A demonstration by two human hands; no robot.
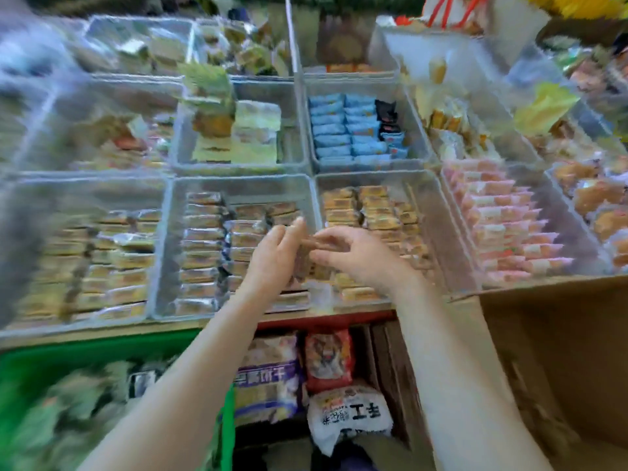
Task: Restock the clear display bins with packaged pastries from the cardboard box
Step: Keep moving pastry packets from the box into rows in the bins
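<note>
A small brownish packaged pastry point(306, 258) is held between both hands above the front row of clear bins, over the wall shared by two of them. The left hand point(272, 253) is set against the packet's left side with fingers nearly straight; the right hand point(346, 253) is curled over its top and right end, gripping it. Motion blur hides exactly how the fingertips lie.

The middle front bin point(238, 188), at about 10 o'clock from the hands, is packed with rows of dark-edged packets, with a gap toward its right side. The bin point(424, 198) at 2 o'clock holds orange-labelled packets. The cardboard box point(550, 351) stands at 4 o'clock, its inside not seen.

The packet is judged light and soft, its film wrapper slippery and the pastry inside easily crushed. It would best be taken by the short ends or the sealed edges, with gentle pressure, and slid on edge into a row rather than pressed down flat.
</note>
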